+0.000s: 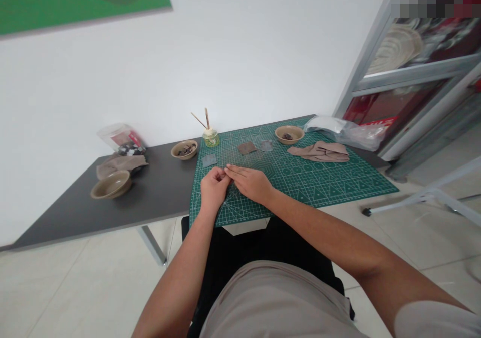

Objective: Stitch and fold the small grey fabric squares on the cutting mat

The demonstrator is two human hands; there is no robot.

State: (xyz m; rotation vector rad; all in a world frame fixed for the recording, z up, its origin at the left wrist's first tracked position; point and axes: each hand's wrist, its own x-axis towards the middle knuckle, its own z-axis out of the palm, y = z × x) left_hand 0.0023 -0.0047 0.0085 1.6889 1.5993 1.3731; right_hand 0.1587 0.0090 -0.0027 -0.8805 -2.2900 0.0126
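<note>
My left hand [214,187] rests at the near edge of a green cutting mat [319,187], its fingers curled together. Whatever they might pinch is hidden. My right hand [248,183] lies nearly flat beside it, with its fingertips reaching the left hand's fingers. Just beyond the hands lie a small grey-blue square [209,160], a brown patch of material [247,148] and a translucent square [266,146]. A tan ceramic bowl [289,134] holding dark pieces and a folded beige cloth [318,152] sit farther right on the mat.
The mat lies on a dark grey table [158,187]. Left of it stand a small bowl of dark pieces [184,150], a larger tan bowl [111,184], a beige cloth [120,165] and a plastic container [121,140]. A glass jar with sticks [211,138] and a plastic bag [345,133] stand behind.
</note>
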